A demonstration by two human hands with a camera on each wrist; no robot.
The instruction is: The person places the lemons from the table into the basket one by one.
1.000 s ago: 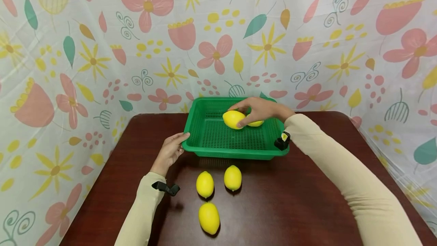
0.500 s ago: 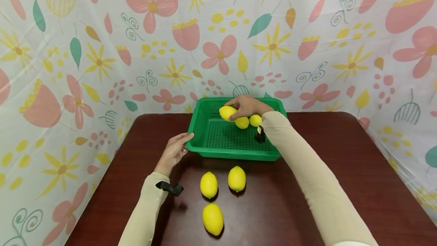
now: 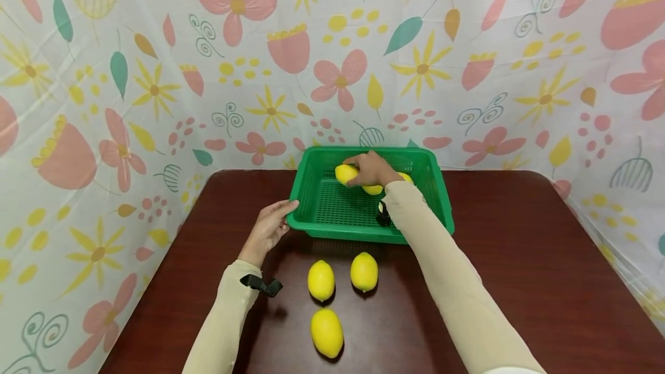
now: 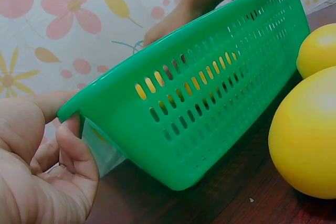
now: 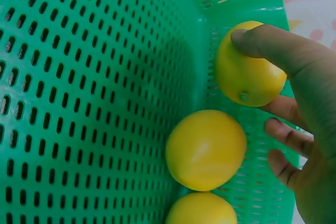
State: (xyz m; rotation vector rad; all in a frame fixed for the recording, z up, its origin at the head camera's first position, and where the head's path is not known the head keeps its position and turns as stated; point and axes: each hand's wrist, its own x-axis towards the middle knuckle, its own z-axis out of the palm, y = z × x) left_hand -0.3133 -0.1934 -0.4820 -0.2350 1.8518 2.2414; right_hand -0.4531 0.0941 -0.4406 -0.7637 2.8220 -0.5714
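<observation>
A green plastic basket [image 3: 343,233] with slotted walls stands at the back of the table. My left hand [image 3: 268,228] pinches its rim at the front left corner, thumb over the edge and fingers beneath, as the left wrist view shows. Inside the basket, my right hand [image 3: 371,168] holds a lemon [image 5: 247,72] between thumb and fingers, near the back wall. Beside it two more lemons lie in the basket, the nearer lemon [image 5: 206,150] and another lemon [image 5: 202,211]; in the head view the right hand and sleeve partly cover them.
On the dark wooden table [image 3: 519,258], in front of the basket, lie three lemons: a left lemon [image 3: 321,280], a right lemon [image 3: 364,272] and a front lemon [image 3: 327,333]. A flowered curtain [image 3: 332,74] hangs right behind the table.
The right hand has carried its lemon leftward and lower into the basket, beside the other two. The left hand keeps its hold on the rim. The head view has shifted slightly.
</observation>
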